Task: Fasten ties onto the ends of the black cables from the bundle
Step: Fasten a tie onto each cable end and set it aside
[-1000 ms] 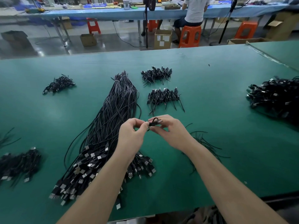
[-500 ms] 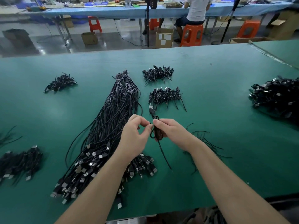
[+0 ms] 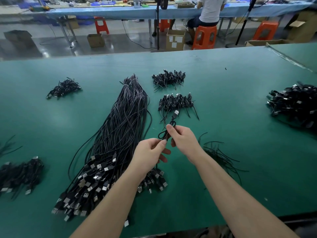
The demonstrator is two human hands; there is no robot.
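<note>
A long bundle of black cables [image 3: 123, 127] lies on the green table [image 3: 223, 117], its USB plugs fanned out near the front edge. My right hand [image 3: 184, 140] grips a folded black cable end [image 3: 172, 124] whose USB plug [image 3: 176, 112] points away from me. My left hand [image 3: 151, 152] pinches the thin black tie [image 3: 162, 134] looped at that cable. Loose black ties [image 3: 217, 155] lie right of my right wrist.
Small piles of tied cables sit at centre back [image 3: 169, 78], just beyond my hands [image 3: 176, 102], back left [image 3: 64, 87] and front left [image 3: 18, 174]. A large heap [image 3: 295, 103] fills the right edge. A seated person [image 3: 209, 12] works at a far table.
Both hands have drawn apart slightly and the cable has swung upright, its plug now pointing away. The tie's loose tail below the hands is no longer seen.
</note>
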